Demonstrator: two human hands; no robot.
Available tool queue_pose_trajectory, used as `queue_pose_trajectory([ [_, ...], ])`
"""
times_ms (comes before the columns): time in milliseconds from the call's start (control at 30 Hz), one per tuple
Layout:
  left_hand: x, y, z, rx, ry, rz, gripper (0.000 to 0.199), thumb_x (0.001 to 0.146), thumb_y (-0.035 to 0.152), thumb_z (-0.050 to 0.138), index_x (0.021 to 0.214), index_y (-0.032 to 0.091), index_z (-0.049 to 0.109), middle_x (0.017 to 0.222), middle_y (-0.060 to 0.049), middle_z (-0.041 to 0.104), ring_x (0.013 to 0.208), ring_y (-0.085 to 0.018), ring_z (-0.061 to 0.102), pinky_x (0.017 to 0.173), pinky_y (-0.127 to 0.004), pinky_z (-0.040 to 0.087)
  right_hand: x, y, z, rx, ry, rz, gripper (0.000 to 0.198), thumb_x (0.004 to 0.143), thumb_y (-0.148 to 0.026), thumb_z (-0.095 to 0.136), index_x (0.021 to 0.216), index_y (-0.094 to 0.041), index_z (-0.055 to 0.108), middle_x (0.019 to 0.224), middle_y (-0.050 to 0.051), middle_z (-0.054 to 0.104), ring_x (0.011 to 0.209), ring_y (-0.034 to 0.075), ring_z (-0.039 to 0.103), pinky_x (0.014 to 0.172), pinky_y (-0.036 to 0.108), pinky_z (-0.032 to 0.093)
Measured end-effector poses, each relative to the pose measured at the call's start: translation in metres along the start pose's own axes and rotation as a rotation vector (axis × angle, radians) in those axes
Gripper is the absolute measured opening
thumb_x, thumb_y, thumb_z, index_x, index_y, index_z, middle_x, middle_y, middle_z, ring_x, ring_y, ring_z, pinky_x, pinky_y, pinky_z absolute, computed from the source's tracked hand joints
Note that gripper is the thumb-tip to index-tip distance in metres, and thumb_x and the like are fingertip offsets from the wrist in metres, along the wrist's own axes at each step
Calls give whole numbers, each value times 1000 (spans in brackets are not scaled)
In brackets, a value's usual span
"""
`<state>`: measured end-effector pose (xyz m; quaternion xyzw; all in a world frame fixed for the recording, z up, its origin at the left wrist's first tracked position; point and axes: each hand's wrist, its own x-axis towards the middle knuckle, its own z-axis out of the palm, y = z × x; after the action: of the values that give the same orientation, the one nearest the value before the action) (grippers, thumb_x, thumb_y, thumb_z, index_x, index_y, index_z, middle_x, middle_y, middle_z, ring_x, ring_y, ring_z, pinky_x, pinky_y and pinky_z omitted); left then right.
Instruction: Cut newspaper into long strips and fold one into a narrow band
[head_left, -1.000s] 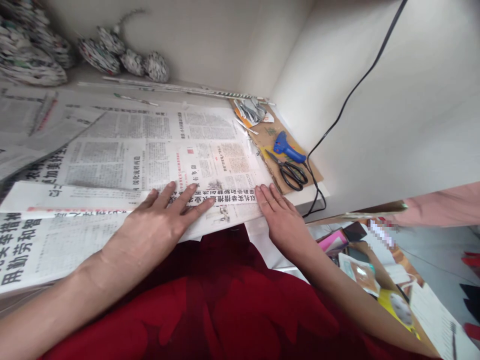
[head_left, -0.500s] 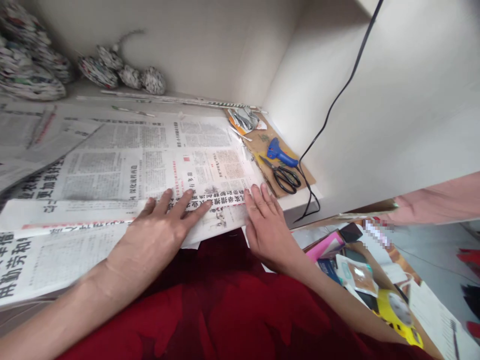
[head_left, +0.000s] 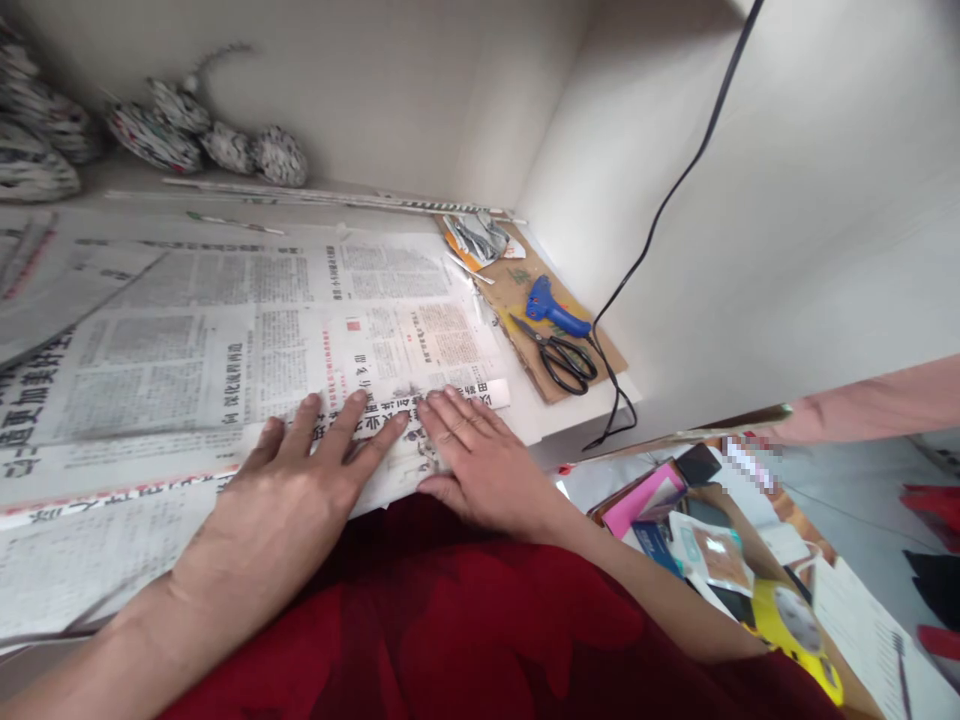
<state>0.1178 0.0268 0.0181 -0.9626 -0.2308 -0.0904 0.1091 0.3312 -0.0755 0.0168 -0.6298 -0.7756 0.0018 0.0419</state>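
Note:
A large newspaper sheet covers the table top, its near edge turned over into a folded strip. My left hand lies on that strip with its fingers spread, palm down. Just to the right, my right hand rests flat on the same strip, fingers stretched out and close together, thumb pointing left. Neither hand grips anything. Whatever lies under the palms is hidden.
Black-handled scissors and a blue glue gun lie on cardboard at right. A black cord hangs there. Rolled-newspaper shapes and thin paper sticks sit along the wall. A cluttered lower surface holds a yellow item.
My right hand has shifted left, closer to my left hand, uncovering the strip's right end. My left hand has moved slightly left and nearer my body. The view has turned a little.

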Motion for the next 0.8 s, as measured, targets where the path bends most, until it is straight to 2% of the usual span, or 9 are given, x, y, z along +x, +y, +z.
queue_pose_trajectory([
  [133, -2, -1, 2, -21, 1, 1, 67, 91, -2, 40, 150, 27, 53, 148, -19, 58, 130, -48, 58, 92, -62, 58, -11, 12, -4, -9, -22, 138, 79, 105, -59, 35, 159, -3, 31, 167, 18, 29, 157, 29, 21, 128, 48, 23],
  [233, -1, 1, 1, 1, -16, -13, 66, 92, -4, 41, 148, 26, 56, 149, -20, 57, 129, -50, 58, 93, -62, 57, -15, 19, -10, -19, -71, 219, 78, 105, -58, 37, 161, -4, 29, 169, 15, 25, 157, 28, 20, 128, 49, 22],
  [467, 2, 5, -6, 54, -1, -28, 68, 90, -7, 45, 146, 29, 59, 145, -18, 61, 124, -48, 62, 91, -57, 60, -17, 23, -14, -12, -110, 297, 68, 107, -50, 29, 163, -12, 24, 170, 6, 23, 158, 23, 18, 128, 53, 18],
  [567, 4, 6, -8, 63, -12, -36, 68, 89, -6, 47, 146, 30, 59, 145, -17, 62, 123, -48, 63, 91, -57, 60, -20, 24, -11, -17, -71, 375, 72, 106, -51, 32, 162, -6, 25, 169, 14, 25, 158, 27, 19, 127, 54, 20],
  [633, 5, 7, -10, 63, -13, -40, 69, 89, -7, 47, 145, 30, 59, 144, -17, 62, 123, -48, 63, 92, -57, 60, -20, 22, -9, -33, -17, 426, 78, 105, -53, 37, 161, 1, 26, 168, 20, 24, 158, 33, 14, 127, 56, 21],
  [733, 5, 7, -11, 51, -6, -51, 68, 89, -6, 47, 145, 30, 60, 142, -17, 63, 123, -47, 63, 90, -57, 61, -14, 9, -10, -52, 82, 379, 82, 103, -54, 43, 159, 3, 29, 169, 23, 17, 158, 38, 2, 126, 61, 17],
  [800, 5, 8, -11, 39, 5, -53, 66, 89, -6, 47, 143, 29, 61, 142, -17, 64, 122, -47, 64, 89, -58, 61, -5, -1, -11, -16, 97, 257, 73, 105, -49, 42, 158, 0, 34, 168, 20, 24, 158, 35, 8, 127, 59, 18],
])
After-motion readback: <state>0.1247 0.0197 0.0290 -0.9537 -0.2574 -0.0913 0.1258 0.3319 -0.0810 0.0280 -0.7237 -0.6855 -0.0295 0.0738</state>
